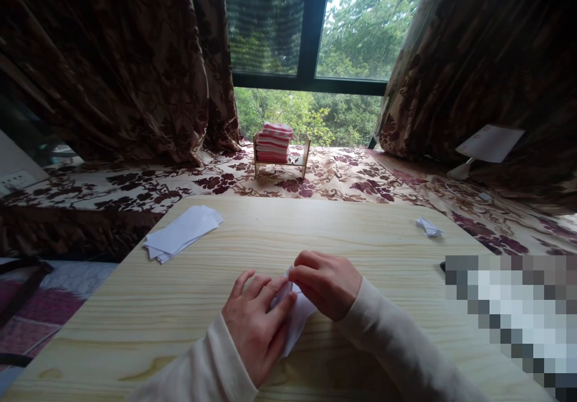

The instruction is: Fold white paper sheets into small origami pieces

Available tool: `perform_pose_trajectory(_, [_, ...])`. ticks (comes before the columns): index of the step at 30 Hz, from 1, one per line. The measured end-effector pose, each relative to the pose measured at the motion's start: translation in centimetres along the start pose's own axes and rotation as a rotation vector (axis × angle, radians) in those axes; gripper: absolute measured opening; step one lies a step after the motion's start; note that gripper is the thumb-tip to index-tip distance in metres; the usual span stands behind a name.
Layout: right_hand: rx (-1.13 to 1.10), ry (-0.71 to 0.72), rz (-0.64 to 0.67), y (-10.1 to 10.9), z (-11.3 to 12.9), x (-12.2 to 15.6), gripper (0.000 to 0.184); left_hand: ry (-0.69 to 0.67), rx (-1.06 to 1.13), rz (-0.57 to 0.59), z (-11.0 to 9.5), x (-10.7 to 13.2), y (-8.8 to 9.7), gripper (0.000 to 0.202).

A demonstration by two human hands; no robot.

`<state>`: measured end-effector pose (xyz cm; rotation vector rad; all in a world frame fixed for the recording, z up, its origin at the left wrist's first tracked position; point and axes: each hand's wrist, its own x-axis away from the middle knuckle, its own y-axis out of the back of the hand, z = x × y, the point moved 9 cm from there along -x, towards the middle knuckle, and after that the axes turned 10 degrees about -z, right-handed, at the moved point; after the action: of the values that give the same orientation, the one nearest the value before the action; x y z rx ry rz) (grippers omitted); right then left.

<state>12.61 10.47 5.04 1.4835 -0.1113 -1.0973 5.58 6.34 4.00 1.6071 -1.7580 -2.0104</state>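
A white sheet of paper (298, 324) lies on the pale wooden table (189, 306) right in front of me, partly folded and mostly covered by my hands. My left hand (255, 325) lies on it with fingers stretched out and pressing it flat. My right hand (327, 283) is curled over the paper's upper edge, its fingertips pinching a fold. Both arms wear cream sleeves.
A stack of white paper sheets (183, 232) lies at the table's far left. A small folded paper piece (428, 227) sits at the far right. Beyond the table, a floral-covered ledge holds a small wooden rack (282, 157) with red-striped folded cloths, under a window between dark curtains.
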Motion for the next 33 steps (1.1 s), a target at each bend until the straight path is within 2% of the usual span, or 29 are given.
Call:
perform_pose_trajectory(5, [0.068, 0.049, -0.045, 0.3, 0.4, -0.1, 0.020, -0.019, -0.014, 0.025, -0.3, 0.0, -0.2, 0.031])
perform_pose_trajectory(8, [0.073, 0.041, -0.026, 0.3, 0.5, -0.2, 0.020, -0.008, -0.013, 0.041, -0.4, 0.0, -0.6, 0.030])
perform_pose_trajectory(16, [-0.080, -0.168, 0.054, -0.4, -0.6, 0.2, 0.015, 0.074, -0.016, 0.049, -0.6, 0.1, -1.0, 0.029])
perform_pose_trajectory(25, [-0.192, -0.243, 0.051, -0.5, -0.9, 0.3, 0.009, 0.048, -0.013, 0.010, -0.7, 0.1, -0.8, 0.021])
perform_pose_trajectory(33, [-0.316, -0.252, 0.047, -0.4, -0.9, 0.4, 0.023, 0.066, 0.007, 0.033, -0.6, 0.1, -1.0, 0.029])
